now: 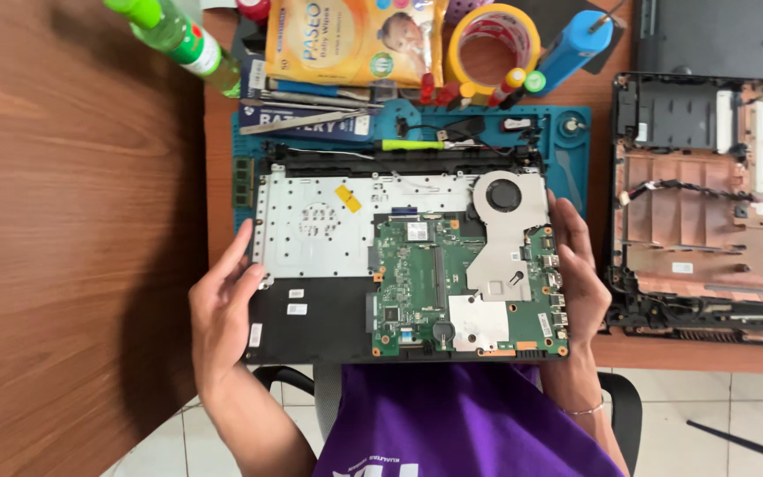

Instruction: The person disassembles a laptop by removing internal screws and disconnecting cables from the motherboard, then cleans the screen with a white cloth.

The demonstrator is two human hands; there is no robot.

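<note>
Hands grip the opened laptop chassis (337, 256) by its sides, left hand (222, 305) at 9 o'clock, right hand (580, 274) at 3 o'clock, both clamped to keep the green motherboard (452, 283) level over the blue repair mat (576, 141)

Green rectangular circuit board (465, 283) with silver metal heat plate (502, 243) and black round fan (504, 193). Silver-grey metal keyboard backing plate (320, 231), small yellow sticker (348, 198) on it. Black plastic laptop frame (311, 331). Teal rubber work mat (576, 141). Brown wood-grain table (64, 221). Green plastic bottle (178, 37). Yellow tape roll (494, 35). Blue cylindrical tool (573, 49). Orange wipes pack (351, 40). Copper-pink inner shell of the second laptop base (708, 238). Purple shirt (461, 424).
</note>
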